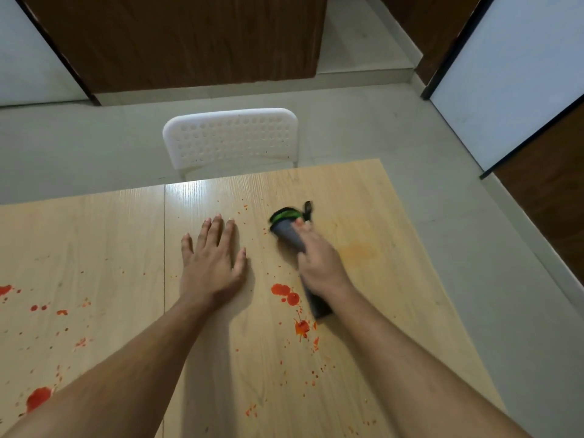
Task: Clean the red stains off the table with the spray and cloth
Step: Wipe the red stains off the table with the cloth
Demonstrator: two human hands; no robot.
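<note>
Right hand grip holding dark spray bottle, green-capped, tilted toward 11 o'clock over the bench. Left hand flat, fingers straight, at 9 o'clock. Red stains at 6 o'clock. White chair at 12 o'clock.

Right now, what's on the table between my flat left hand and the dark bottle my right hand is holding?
In the head view, only bare wood with tiny red specks lies between the left hand and the dark bottle gripped by the right hand.
</note>
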